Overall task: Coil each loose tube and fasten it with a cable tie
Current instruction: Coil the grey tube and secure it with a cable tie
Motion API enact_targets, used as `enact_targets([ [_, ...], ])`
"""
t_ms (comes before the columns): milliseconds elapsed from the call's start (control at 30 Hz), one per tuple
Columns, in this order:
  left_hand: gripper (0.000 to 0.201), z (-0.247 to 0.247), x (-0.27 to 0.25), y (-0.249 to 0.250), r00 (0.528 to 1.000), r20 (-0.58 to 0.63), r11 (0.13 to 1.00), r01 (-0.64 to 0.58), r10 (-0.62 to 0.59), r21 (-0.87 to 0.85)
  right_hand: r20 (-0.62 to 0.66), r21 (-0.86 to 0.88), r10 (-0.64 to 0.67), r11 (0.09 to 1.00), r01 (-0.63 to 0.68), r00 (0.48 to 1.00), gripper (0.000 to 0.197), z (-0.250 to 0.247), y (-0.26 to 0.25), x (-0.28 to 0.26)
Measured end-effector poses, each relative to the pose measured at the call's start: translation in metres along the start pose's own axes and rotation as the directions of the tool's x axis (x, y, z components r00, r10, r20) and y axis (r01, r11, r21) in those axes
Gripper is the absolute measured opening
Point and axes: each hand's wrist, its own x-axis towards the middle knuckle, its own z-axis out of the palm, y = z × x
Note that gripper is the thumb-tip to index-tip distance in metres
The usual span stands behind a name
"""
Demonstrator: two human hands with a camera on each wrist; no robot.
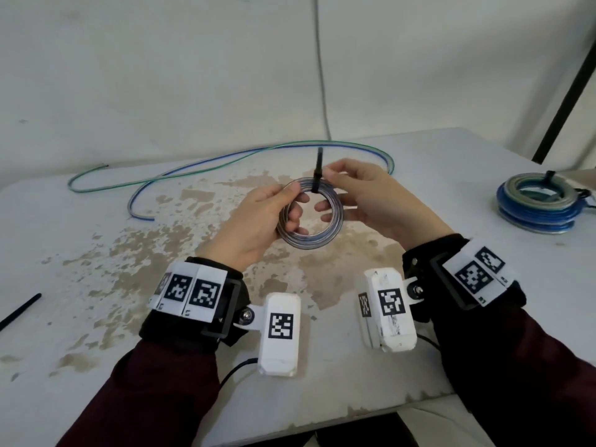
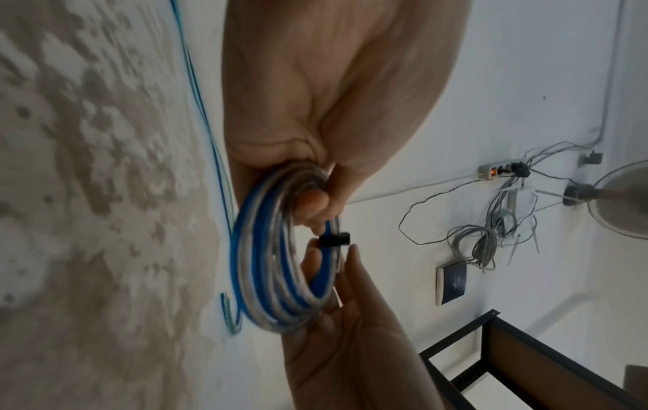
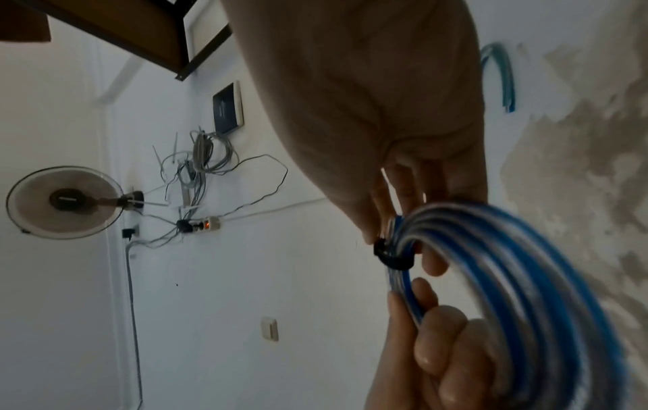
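I hold a coiled blue-and-clear tube (image 1: 311, 217) upright above the table's middle. My left hand (image 1: 267, 217) grips the coil's left side, fingers curled through its centre. My right hand (image 1: 358, 195) pinches the coil at its top, thumb and forefinger beside a black cable tie (image 1: 317, 175) wrapped round the coil, its tail sticking up. The tie's head (image 2: 334, 239) shows in the left wrist view, its band (image 3: 392, 256) in the right wrist view. Two loose tubes, one green (image 1: 180, 169) and one blue (image 1: 206, 164), lie in long curves across the far side of the table.
Finished blue coils (image 1: 537, 203) with a black tie lie stacked at the table's right edge. A spare black cable tie (image 1: 19, 311) lies at the left edge. The white table (image 1: 96, 317) has brown stains. A grey cord (image 1: 321, 66) hangs down the wall behind.
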Motion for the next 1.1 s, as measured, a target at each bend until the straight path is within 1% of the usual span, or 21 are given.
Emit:
enact_targets([
  [67,0.027,0.012,0.008,0.000,1.000,0.003,0.999,0.002,-0.002,-0.039,-0.014,-0.027,-0.003,1.000,0.003,1.000,0.005,-0.013,0.001,-0.006],
  [133,0.027,0.029,0.016,0.000,0.999,0.030,0.997,0.019,-0.017,-0.070,-0.071,-0.041,-0.007,0.999,0.005,0.997,0.003,-0.027,-0.001,-0.010],
  [267,0.027,0.068,0.034,-0.001,0.996,0.087,0.991,0.035,-0.023,-0.130,-0.167,-0.049,-0.003,0.999,-0.006,0.986,0.009,-0.057,-0.005,-0.017],
  [333,0.027,0.087,0.043,-0.005,0.995,0.095,0.989,0.043,-0.029,-0.143,-0.194,-0.049,-0.026,0.999,0.017,0.981,0.003,-0.071,-0.004,-0.020],
  [400,0.027,0.102,0.050,-0.009,0.995,0.090,0.988,0.049,-0.037,-0.144,-0.234,-0.052,-0.040,0.998,0.028,0.971,0.002,-0.081,-0.003,-0.023],
  [433,0.027,0.108,0.052,-0.010,0.995,0.090,0.989,0.052,-0.040,-0.137,-0.250,-0.051,-0.030,0.999,0.018,0.968,0.004,-0.086,-0.004,-0.024],
  [467,0.027,0.113,0.054,-0.011,0.994,0.097,0.991,0.057,-0.045,-0.124,-0.262,-0.052,-0.013,0.999,-0.001,0.965,0.011,-0.090,-0.004,-0.024],
  [533,0.026,0.119,0.055,-0.012,0.987,0.142,0.992,0.083,-0.069,-0.093,-0.275,-0.051,0.031,0.998,-0.047,0.961,0.022,-0.100,-0.006,-0.022],
  [633,0.027,0.120,0.053,-0.014,0.972,0.205,0.990,0.127,-0.113,-0.054,-0.222,-0.036,0.092,0.994,-0.102,0.971,0.019,-0.111,-0.007,-0.018],
  [700,0.029,0.117,0.053,-0.015,0.959,0.242,0.982,0.171,-0.148,-0.079,-0.186,-0.013,0.142,0.989,-0.147,0.972,0.015,-0.111,-0.006,-0.015],
  [767,0.029,0.112,0.053,-0.016,0.955,0.256,0.977,0.181,-0.147,-0.114,-0.186,0.012,0.179,0.984,-0.179,0.966,0.012,-0.108,-0.004,-0.011],
  [867,0.025,0.101,0.052,-0.017,0.975,0.189,0.987,0.133,-0.114,-0.092,-0.175,0.053,0.216,0.976,-0.210,0.961,0.011,-0.097,0.001,-0.005],
  [933,0.025,0.093,0.052,-0.018,0.979,0.150,0.986,0.150,-0.138,-0.072,-0.146,0.073,0.224,0.974,-0.216,0.964,0.012,-0.090,0.006,-0.002],
  [1033,0.027,0.082,0.053,-0.020,0.975,0.119,0.981,0.192,-0.187,-0.028,-0.129,0.043,0.205,0.979,-0.201,0.970,0.014,-0.081,0.014,0.001],
  [1100,0.024,0.078,0.053,-0.020,0.976,0.119,0.982,0.188,-0.183,-0.033,-0.121,0.037,0.178,0.984,-0.175,0.977,0.014,-0.077,0.016,0.002],
])
